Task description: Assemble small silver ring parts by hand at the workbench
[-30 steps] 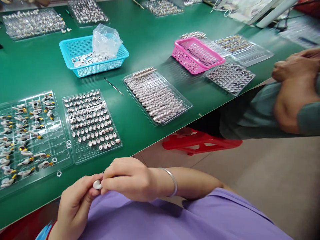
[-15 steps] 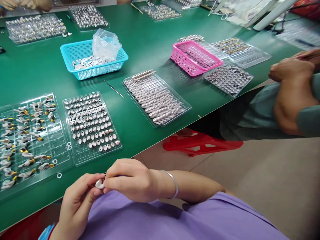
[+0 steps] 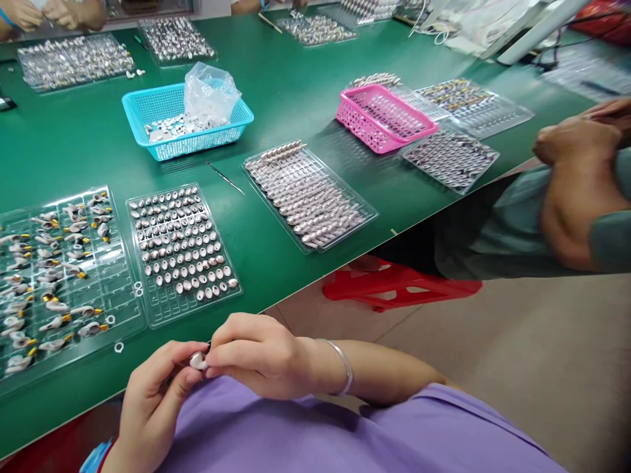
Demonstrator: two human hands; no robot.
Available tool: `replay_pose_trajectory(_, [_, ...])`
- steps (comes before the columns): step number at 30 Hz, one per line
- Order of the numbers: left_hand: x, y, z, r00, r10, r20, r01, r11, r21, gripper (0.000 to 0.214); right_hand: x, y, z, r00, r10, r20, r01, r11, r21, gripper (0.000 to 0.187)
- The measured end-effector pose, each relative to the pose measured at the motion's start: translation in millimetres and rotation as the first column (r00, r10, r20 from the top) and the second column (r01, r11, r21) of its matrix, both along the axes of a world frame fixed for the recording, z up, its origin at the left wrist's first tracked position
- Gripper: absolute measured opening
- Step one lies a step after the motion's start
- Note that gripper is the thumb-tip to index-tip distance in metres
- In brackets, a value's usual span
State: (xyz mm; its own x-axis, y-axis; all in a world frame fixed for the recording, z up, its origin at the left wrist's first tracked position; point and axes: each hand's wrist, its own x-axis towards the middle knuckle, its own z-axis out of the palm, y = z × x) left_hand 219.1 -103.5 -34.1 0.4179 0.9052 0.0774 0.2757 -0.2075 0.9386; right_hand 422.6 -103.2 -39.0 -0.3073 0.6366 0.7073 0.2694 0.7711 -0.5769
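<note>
A small white glossy earbud [image 3: 198, 360] is pinched between both hands, just off the table's front edge and above my lap. My left hand [image 3: 156, 394] closes on its left side with thumb and fingertips. From the right, my right hand [image 3: 261, 355] grips its other end, and the fingers hide that part. Close by on the table is a clear tray [image 3: 162, 309] with rows of small oval white earbud shells. Left of it, another clear tray [image 3: 118, 289] carries white earbud parts with stems and yellow tips.
A blue basket [image 3: 197, 144] holds white pieces and a plastic bag. Near it lie tweezers [image 3: 225, 177]. A tray of white stems [image 3: 305, 197], a pink basket [image 3: 355, 125] and another tray [image 3: 451, 157] stand rightward. At right sits a person with bent arms [image 3: 572, 157].
Both hands stay nearly in place, still holding the earbud. The view has shifted slightly, and at the far left another person's hands show more fully.
</note>
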Motion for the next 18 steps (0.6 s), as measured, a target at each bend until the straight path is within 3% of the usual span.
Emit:
replay_pose_trajectory(12, [-2.4,0.6,-4.6,1.000,-0.017,-0.021,0.017,1.000,-0.015,0.014,-1.7,-1.4,-2.7,0.998,0.015,-0.064,-0.022,0.995,-0.102,0.008])
replay_pose_trajectory(15, [-0.4,1.4,-4.0,1.000,0.002,-0.026,-0.002,1.000,-0.007,0.015,-1.4,-1.5,-1.8,0.994,0.052,-0.095,-0.069,0.978,-0.195,0.008])
replay_pose_trajectory(18, [1.7,3.0,-3.5,0.999,0.024,-0.048,-0.025,1.000,-0.013,0.014,-2.3,-2.5,-0.9,0.974,0.088,-0.207,-0.158,0.923,-0.351,0.006])
